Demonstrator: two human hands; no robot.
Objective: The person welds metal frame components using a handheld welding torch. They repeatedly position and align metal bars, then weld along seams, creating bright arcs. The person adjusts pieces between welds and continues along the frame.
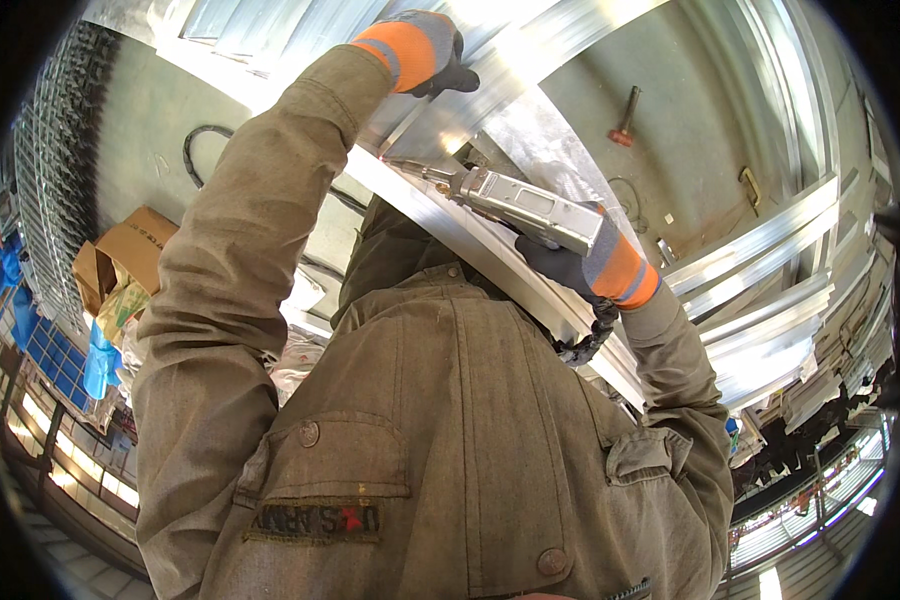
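In my gloved right hand (602, 265) is a silver, boxy handheld laser welding gun (532, 203), its slim nozzle pointing left. The nozzle tip is at the edge of a long pale metal rail (425, 208), and a small red spot shows there. A dark, ribbed cable (595, 338) hangs below the gun's rear. Farther ahead, my left hand (418, 52), in an orange and grey glove with dark fingers, is curled over shiny flat metal profiles (515, 50). What its fingers close on is hidden.
A hammer (625, 120) and a yellowish clamp (749, 190) lie on the floor to the right. More metal profiles (760, 305) are stacked nearby. At left stand an opened cardboard box (135, 250) and a row of dark stacked parts (55, 160); a black hose (190, 155) loops across the floor.
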